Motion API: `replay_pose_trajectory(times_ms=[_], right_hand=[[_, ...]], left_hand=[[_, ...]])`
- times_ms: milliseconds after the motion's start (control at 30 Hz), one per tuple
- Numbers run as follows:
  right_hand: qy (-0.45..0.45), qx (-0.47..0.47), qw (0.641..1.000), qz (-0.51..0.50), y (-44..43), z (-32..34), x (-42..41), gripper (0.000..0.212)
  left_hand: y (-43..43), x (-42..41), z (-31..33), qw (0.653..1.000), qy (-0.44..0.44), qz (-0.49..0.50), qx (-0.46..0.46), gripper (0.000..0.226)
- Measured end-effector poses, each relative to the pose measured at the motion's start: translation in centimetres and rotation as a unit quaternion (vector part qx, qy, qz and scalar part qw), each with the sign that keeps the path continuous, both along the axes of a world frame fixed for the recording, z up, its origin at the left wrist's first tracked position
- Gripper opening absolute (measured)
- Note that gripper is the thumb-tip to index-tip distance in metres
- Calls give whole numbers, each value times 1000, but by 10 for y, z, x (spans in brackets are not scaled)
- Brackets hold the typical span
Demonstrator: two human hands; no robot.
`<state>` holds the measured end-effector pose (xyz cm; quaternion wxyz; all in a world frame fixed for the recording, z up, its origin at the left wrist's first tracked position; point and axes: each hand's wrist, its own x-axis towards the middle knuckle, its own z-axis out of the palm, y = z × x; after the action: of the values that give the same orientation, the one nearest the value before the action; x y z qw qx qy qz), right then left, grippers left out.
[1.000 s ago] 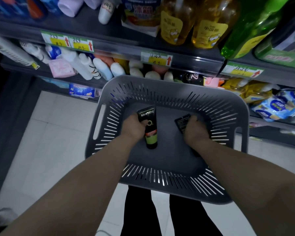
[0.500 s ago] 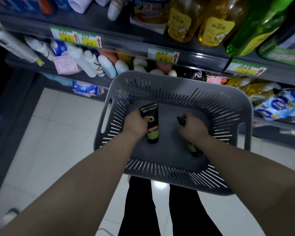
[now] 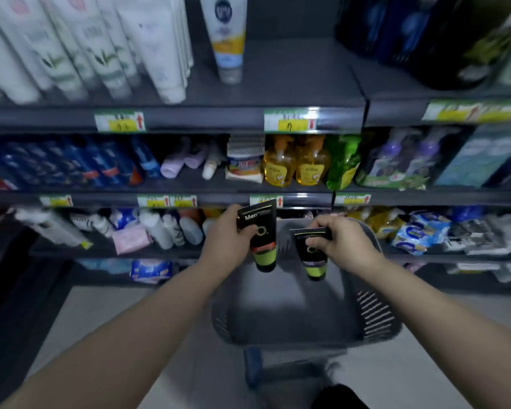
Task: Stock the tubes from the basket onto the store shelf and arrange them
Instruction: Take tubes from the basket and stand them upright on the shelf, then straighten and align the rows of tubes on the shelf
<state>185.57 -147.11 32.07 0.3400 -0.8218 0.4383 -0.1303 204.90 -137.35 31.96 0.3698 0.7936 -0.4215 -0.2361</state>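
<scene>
Two black tubes are lifted above the grey basket (image 3: 375, 314): the left hand (image 3: 229, 234) grips one tube (image 3: 261, 234), the right hand (image 3: 341, 242) the other tube (image 3: 310, 252). At twelve o'clock, two yellow pump bottles (image 3: 295, 162) crowd the middle shelf (image 3: 189, 180).

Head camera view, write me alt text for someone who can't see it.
Each hand holds a black tube with a green cap end down, the left hand one tube, the right hand another, above a grey basket, facing stocked store shelves.
</scene>
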Motion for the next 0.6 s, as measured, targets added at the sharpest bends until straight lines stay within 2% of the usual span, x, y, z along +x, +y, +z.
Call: replay_pose_trajectory(times_ms=[133, 233, 300, 467, 533, 600], right_hand=[[-48, -44, 998, 9, 8, 60, 5, 16], [-80, -86, 993, 23, 8, 98, 5, 18], [-91, -104, 990, 28, 5, 119, 5, 12], [-89, -169, 981, 30, -6, 159, 14, 9], [-98, -198, 975, 12, -11, 172, 16, 10], [-109, -216, 970, -25, -15, 183, 18, 10]], left_hand=[[5, 13, 56, 998, -10, 14, -63, 6], [5, 18, 99, 995, -37, 30, -88, 9], [2, 24, 126, 990, -74, 48, -107, 8], [-9, 38, 188, 976, -92, 77, -180, 18], [-16, 42, 209, 971, -105, 81, -199, 14], [-27, 50, 224, 969, -80, 81, -218, 14]])
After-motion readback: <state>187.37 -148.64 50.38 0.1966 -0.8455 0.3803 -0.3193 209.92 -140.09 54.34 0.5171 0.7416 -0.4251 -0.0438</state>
